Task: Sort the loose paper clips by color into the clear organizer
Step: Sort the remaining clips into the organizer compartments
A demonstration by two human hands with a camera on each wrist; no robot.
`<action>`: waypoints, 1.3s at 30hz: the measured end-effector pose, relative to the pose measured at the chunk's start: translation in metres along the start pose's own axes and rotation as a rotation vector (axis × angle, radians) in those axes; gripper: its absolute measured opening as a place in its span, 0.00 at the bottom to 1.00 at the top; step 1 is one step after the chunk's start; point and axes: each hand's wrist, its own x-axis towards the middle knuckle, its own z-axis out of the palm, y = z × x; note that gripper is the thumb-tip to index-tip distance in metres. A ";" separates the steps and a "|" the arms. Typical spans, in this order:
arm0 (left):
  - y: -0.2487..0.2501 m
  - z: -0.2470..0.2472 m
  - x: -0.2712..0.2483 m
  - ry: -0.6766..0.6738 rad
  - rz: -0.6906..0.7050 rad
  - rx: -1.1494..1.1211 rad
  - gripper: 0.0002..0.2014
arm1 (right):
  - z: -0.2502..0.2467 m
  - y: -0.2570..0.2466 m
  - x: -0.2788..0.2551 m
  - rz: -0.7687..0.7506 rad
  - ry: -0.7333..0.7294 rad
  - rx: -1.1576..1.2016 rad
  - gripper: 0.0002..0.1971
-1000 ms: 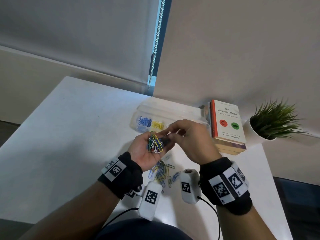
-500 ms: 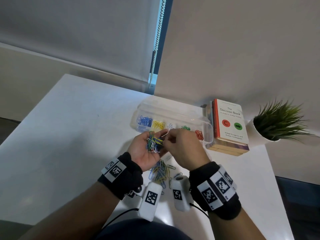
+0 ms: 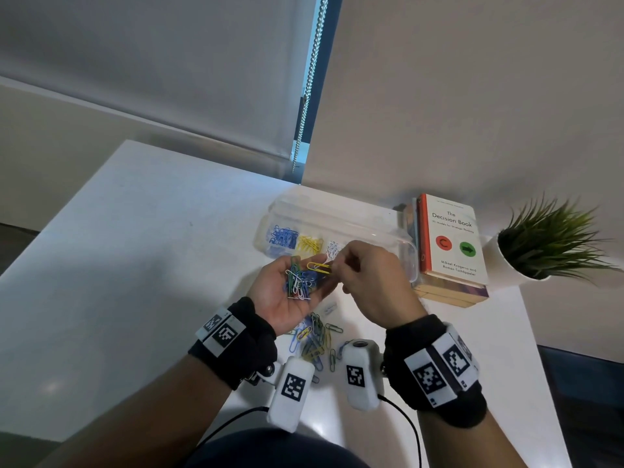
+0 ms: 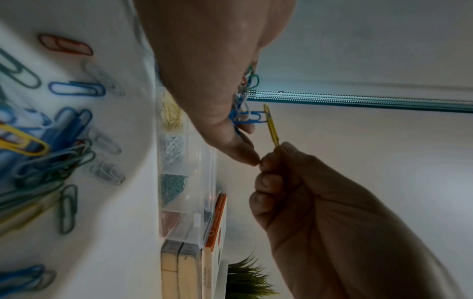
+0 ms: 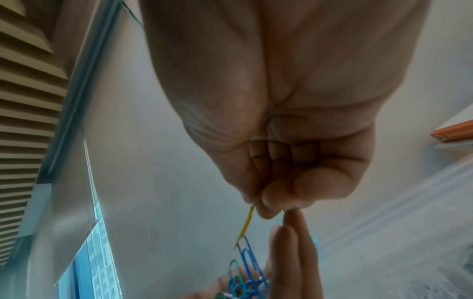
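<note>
Head view shows the left hand (image 3: 287, 292) held palm up above the white table (image 3: 135, 265), cupping a tangled bunch of clips (image 3: 299, 280) in blue, green, white and a little red, its fingers loosely curved under them. The right hand (image 3: 371, 282) pinches one end of a yellow paper clip (image 3: 319, 267) between thumb and forefinger, its other fingers curled in; the clip's free end lies over the bunch, and in the left wrist view it crosses a blue clip (image 4: 249, 117) that juts from the cupped palm. That yellow clip is thin, glossy and seen almost edge-on from both wrist cameras. Beyond the hands lies the clear organizer (image 3: 337, 214), a long transparent box with a row of compartments: blue clips at the left end, then yellow, then white, with green and red further right, seen in the left wrist view. Below the hands a loose pile of clips (image 3: 315, 342) in mixed colors rests on the table. Just right of the organizer stands a stack of books (image 3: 452, 244), and beside it a potted plant (image 3: 547, 241).
</note>
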 end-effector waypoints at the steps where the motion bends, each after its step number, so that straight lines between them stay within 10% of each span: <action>1: 0.001 -0.002 0.001 0.012 -0.003 0.011 0.19 | -0.001 0.000 0.002 0.012 0.009 0.038 0.05; 39: 0.012 0.000 0.000 0.005 -0.045 0.449 0.04 | -0.013 0.013 0.005 0.080 0.007 0.466 0.15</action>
